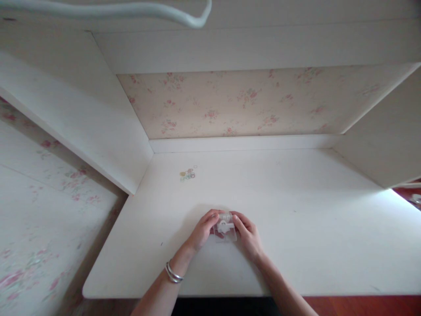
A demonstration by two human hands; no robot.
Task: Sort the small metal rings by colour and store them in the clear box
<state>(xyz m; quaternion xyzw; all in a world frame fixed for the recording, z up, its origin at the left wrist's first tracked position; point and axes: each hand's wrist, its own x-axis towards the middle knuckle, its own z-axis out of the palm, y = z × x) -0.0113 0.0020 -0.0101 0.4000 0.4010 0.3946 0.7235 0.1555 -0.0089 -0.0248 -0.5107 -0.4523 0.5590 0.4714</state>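
"One small clear box (227, 235), is it?"

"Yes, the left hand (203, 229) clamped on one side, the right hand (247, 235) on the other, near the front of the white desk (305, 250)."

"Anything in it?"

"A white piece (224, 226), perhaps inside; it's too small to tell."

"And beyond?"

"Little rings (188, 176), farther back, leftward."

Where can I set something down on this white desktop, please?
The flat white desktop has its widest free patch between the right hand and the white side panel, with only tiny marks. Another lies between the white back strip and the clear plastic box. Crowded: where the left hand and right hand hold that box, and at the small multicoloured rings.
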